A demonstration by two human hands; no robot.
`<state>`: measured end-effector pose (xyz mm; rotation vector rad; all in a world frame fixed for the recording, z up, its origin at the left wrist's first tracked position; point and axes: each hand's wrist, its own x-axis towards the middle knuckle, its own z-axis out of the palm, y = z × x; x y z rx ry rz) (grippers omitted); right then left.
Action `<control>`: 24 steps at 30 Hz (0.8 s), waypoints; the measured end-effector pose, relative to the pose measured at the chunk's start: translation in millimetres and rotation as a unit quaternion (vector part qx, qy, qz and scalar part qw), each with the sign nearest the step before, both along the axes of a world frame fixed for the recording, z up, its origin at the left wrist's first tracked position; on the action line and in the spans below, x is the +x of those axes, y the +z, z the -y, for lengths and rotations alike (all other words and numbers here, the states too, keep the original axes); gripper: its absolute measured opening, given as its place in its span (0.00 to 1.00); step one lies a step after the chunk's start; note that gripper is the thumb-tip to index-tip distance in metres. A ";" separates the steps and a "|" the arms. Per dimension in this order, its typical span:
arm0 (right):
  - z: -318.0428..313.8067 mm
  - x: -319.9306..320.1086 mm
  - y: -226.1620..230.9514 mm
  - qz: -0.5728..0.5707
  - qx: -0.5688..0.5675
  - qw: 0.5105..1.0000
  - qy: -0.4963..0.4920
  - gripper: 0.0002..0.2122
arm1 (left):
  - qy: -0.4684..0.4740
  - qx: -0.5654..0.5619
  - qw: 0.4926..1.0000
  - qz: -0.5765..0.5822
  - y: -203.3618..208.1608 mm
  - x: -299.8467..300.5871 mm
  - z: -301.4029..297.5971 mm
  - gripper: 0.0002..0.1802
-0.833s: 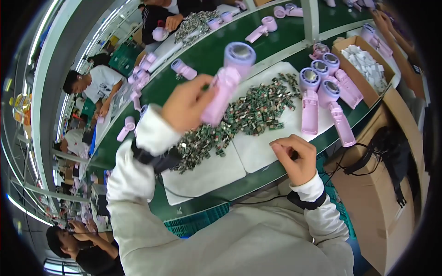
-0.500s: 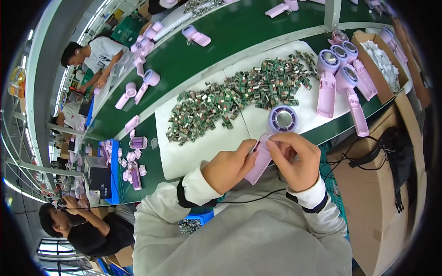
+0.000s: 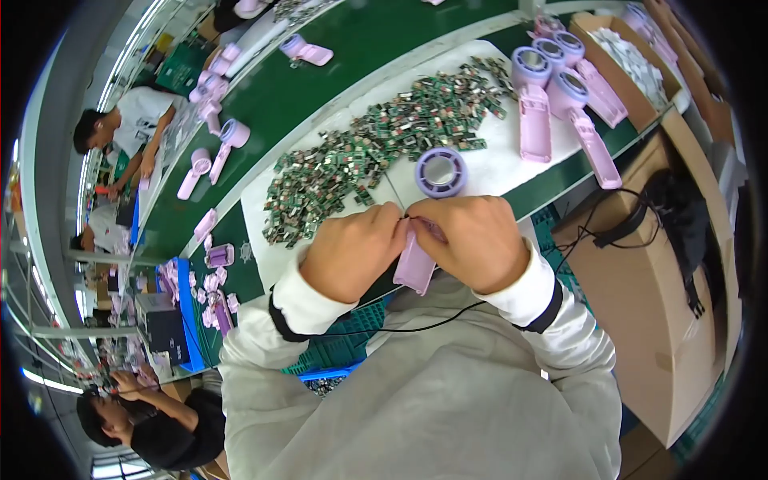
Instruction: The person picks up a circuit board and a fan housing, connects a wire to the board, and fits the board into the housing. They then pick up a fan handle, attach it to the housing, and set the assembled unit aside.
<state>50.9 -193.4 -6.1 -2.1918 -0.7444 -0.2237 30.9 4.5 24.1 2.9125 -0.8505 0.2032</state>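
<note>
A pink handheld fan with a round purple head (image 3: 442,173) is between my hands, its open handle shell (image 3: 414,264) pointing toward me. My left hand (image 3: 354,246) is closed at the left side of the handle's upper end. From the other side my right hand (image 3: 478,242) closes on the same place, fingers curled and knuckles up. Both thumbs meet near the neck of the fan, and the fingertips hide whatever is between them. Just beyond the hands, a heap of small green circuit boards (image 3: 360,160) lies on a white sheet (image 3: 264,220).
Several similar fans (image 3: 534,120) with open handles lie at the right, beside a cardboard box (image 3: 652,108) of small white parts. A large carton (image 3: 632,320) with black straps stands at right. Pink parts and a blue bin (image 3: 190,320) are at left. Co-workers sit farther left.
My hands have come together at the top of the handle, and the right hand has turned knuckles up. The whole view has shifted, so the bench things appear farther left.
</note>
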 end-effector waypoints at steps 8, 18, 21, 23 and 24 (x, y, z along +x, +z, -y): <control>2.2 3.3 -4.1 -0.012 0.040 0.999 -0.012 0.05 | -0.012 -0.036 0.997 -0.065 13.3 -10.2 -14.0 0.11; -2.4 -10.9 -9.9 0.017 0.088 0.995 -0.042 0.06 | 0.161 -0.046 0.985 0.048 -6.8 3.4 -20.5 0.13; 0.1 -17.7 -12.3 0.056 0.081 0.993 -0.059 0.07 | 0.127 -0.098 0.986 0.048 -12.7 4.3 -22.3 0.13; 2.4 -19.5 -12.9 0.067 0.106 0.990 -0.066 0.07 | 0.109 -0.124 0.985 0.046 -15.0 5.7 -22.4 0.13; 2.8 -20.0 -12.7 0.073 0.118 0.988 -0.070 0.07 | 0.116 -0.155 0.981 0.025 -15.2 7.1 -22.6 0.12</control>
